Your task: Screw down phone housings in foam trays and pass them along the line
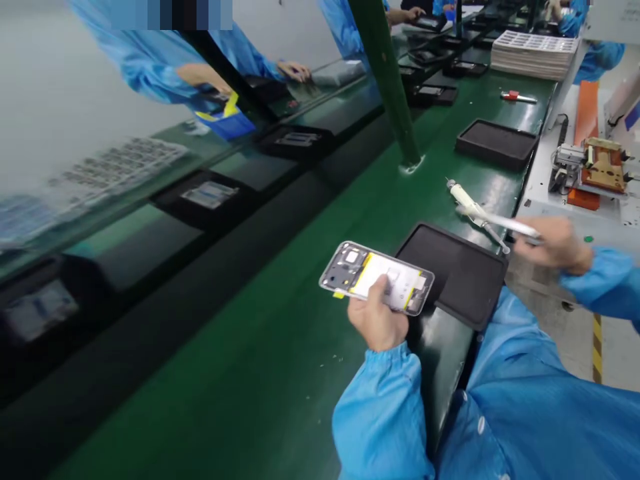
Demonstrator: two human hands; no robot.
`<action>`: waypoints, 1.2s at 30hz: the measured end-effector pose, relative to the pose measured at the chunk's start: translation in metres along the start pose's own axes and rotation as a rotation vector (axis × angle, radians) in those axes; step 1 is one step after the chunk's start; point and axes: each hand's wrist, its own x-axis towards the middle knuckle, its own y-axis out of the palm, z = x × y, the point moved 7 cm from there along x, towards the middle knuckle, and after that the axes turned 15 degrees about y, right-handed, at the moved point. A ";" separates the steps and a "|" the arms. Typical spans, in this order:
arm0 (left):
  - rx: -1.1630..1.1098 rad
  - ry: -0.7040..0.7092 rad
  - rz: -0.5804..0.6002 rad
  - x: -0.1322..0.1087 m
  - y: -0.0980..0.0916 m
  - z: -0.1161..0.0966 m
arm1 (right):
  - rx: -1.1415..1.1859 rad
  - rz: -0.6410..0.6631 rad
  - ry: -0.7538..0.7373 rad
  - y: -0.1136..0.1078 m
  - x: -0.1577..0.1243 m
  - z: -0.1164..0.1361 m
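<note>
My left hand [377, 317] grips an open-backed phone [385, 277], thumb on the white battery, above the left edge of a black tray [473, 283]. A yellow tab sticks out from the phone's lower edge. To the right, my right hand [553, 243] is closed round a white pen-like tool [500, 221], blurred by motion, its tip pointing left. Beneath that tool, a cream-coloured dispenser with a needle tip [465, 199] lies on the green bench, just past the tray.
A green post [387, 87] rises from the bench [280, 320]. Black trays with phones [210, 193] line the dark conveyor on the left. Farther back are stacked black trays [495, 143], a red-and-silver tool [519, 97] and piled sheets [533, 57]. Co-workers in blue sleeves sit opposite. An orange fixture [603, 167] stands right.
</note>
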 end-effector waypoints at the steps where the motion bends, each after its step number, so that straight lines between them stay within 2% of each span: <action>1: 0.016 0.033 -0.016 0.005 -0.002 -0.010 | 0.062 0.013 -0.113 0.022 -0.008 0.029; 3: 0.038 0.092 -0.039 0.013 -0.006 -0.029 | 0.101 0.169 -0.202 0.068 -0.018 0.069; 5: 0.048 0.145 -0.043 0.017 -0.009 -0.046 | 0.108 0.412 -0.147 0.101 -0.024 0.086; 7: 0.060 0.183 -0.012 0.020 -0.010 -0.059 | 0.165 0.630 -0.053 0.109 -0.028 0.087; 9: 0.088 0.202 0.063 0.018 -0.009 -0.066 | 0.302 0.730 0.059 0.095 -0.023 0.077; 10: 0.115 0.200 0.114 0.014 -0.007 -0.066 | 0.389 0.721 0.134 0.082 -0.016 0.069; 12: 0.202 0.156 0.279 -0.003 0.004 -0.059 | 0.569 0.624 0.318 0.058 -0.002 0.053; 14: 0.298 0.078 0.543 -0.035 0.024 -0.043 | 0.701 0.519 0.447 0.042 0.005 0.047; 16: 0.340 0.028 0.826 -0.080 0.048 -0.026 | 0.720 0.420 0.475 0.035 0.001 0.054; 17: 0.344 0.028 0.930 -0.101 0.058 -0.020 | 0.687 0.356 0.464 0.033 -0.003 0.059; 19: 0.358 0.074 1.060 -0.133 0.073 -0.013 | 0.598 0.200 0.432 0.028 -0.011 0.063; 21: 0.391 0.130 1.182 -0.148 0.081 -0.009 | 0.544 0.087 0.390 0.021 -0.012 0.054; 23: 0.423 0.220 1.293 -0.146 0.080 -0.007 | 0.479 0.013 0.355 0.003 -0.001 0.024; 24: 0.456 0.297 1.304 -0.136 0.077 -0.006 | 0.418 -0.026 0.365 -0.011 0.009 -0.001; 26: 0.561 0.533 1.171 -0.103 0.064 -0.007 | 0.240 -0.132 0.462 -0.046 0.033 -0.066; 28: 0.692 0.756 0.944 -0.067 0.044 -0.007 | 0.047 -0.235 0.638 -0.080 0.057 -0.144; 30: 0.829 0.804 0.812 -0.040 0.027 0.004 | -0.121 -0.314 0.808 -0.104 0.074 -0.216; 33: 0.987 0.707 0.797 -0.016 0.012 0.030 | -0.267 -0.332 1.025 -0.109 0.080 -0.292; 36: 1.029 0.673 0.821 -0.010 0.010 0.041 | -0.316 -0.221 1.169 -0.085 0.070 -0.327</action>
